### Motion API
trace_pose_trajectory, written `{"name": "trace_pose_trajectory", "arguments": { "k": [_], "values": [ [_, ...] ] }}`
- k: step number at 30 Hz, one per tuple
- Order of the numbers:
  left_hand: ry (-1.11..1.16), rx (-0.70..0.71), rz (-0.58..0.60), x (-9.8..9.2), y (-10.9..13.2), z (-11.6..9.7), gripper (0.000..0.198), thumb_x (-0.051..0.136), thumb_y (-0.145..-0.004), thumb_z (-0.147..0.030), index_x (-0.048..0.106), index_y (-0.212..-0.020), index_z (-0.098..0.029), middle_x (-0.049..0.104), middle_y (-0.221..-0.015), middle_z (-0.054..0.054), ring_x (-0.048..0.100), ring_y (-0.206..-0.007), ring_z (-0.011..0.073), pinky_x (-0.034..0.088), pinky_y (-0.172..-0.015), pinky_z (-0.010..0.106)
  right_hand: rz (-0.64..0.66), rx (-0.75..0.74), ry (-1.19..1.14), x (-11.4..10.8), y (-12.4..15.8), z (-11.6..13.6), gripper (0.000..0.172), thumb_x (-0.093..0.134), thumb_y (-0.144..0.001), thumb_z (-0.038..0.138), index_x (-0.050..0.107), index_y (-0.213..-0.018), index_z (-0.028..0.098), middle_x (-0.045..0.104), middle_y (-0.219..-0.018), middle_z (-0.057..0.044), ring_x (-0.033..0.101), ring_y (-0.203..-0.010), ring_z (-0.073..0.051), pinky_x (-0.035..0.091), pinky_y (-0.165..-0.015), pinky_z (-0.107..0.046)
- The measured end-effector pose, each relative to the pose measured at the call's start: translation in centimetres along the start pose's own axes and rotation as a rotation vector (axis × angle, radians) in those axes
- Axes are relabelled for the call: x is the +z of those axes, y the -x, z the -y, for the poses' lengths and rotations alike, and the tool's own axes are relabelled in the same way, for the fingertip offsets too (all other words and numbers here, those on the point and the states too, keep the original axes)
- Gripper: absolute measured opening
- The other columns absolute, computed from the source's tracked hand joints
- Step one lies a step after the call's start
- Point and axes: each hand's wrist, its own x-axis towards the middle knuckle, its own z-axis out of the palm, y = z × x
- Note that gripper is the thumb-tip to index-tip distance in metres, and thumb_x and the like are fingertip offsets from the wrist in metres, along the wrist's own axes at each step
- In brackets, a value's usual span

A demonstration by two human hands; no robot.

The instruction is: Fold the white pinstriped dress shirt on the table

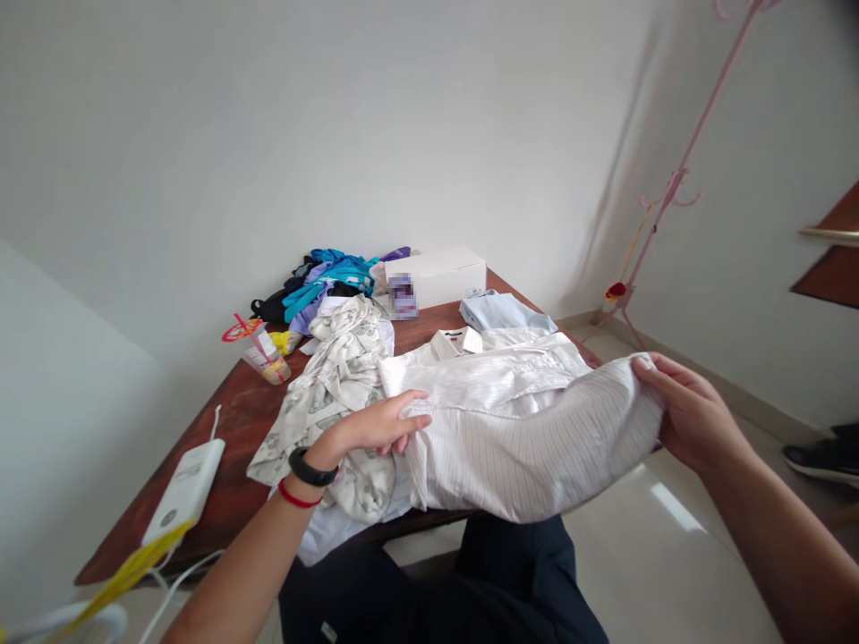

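A white shirt with thin stripes (510,438) lies partly on the table, its collar towards the back and its near side hanging over the front edge. My left hand (386,422) grips the shirt's left side, thumb and forefinger on top, the other fingers partly hidden beneath. On the right, my right hand (694,411) pinches the far end of the striped cloth and holds it raised and stretched out past the table edge. Left of the shirt, a crumpled white garment with a grey print (328,385) lies close by my left wrist.
At the back are a heap of blue, purple and black clothes (335,282), a white box (443,275) and a folded light-blue garment (503,311). A plastic cup with a straw (265,353) and a white power strip (186,487) sit left. A pink coat stand (671,188) rises at right.
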Motion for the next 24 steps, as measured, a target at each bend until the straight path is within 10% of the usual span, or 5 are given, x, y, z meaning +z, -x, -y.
{"name": "trace_pose_trajectory", "arguments": {
  "k": [7,16,24],
  "values": [
    [-0.026,-0.024,0.199,-0.5,-3.7,-2.1,0.095,0.060,-0.090,-0.067,0.022,-0.163,-0.019,0.065,-0.065,0.001,0.058,-0.049,0.0195,0.043,-0.052,0.028,0.225,0.023,0.153,-0.5,0.8,0.8,0.037,0.088,-0.074,0.049,0.069,-0.088,0.021,0.065,-0.068,0.002,0.057,-0.055,-0.012,0.042,-0.047,-0.018],
    [-0.631,0.203,0.091,1.6,-6.5,-3.7,0.082,0.068,-0.086,-0.060,0.045,-0.154,-0.021,0.073,-0.104,0.011,0.070,-0.093,0.0298,0.050,-0.080,0.034,0.393,-0.103,0.541,-2.4,3.1,3.6,0.043,0.083,-0.076,0.058,0.072,-0.080,0.017,0.068,-0.076,-0.004,0.060,-0.071,-0.018,0.045,-0.063,-0.025],
    [-0.791,0.353,0.063,1.2,-5.9,-5.4,0.006,0.062,-0.088,-0.026,0.064,-0.086,-0.020,0.064,-0.072,0.000,0.060,-0.069,0.0180,0.037,-0.061,0.027,0.679,-0.280,0.888,-2.7,4.8,5.2,0.036,0.079,-0.082,0.055,0.078,-0.079,0.019,0.074,-0.079,-0.004,0.065,-0.077,-0.021,0.049,-0.073,-0.027]
  ]
}}
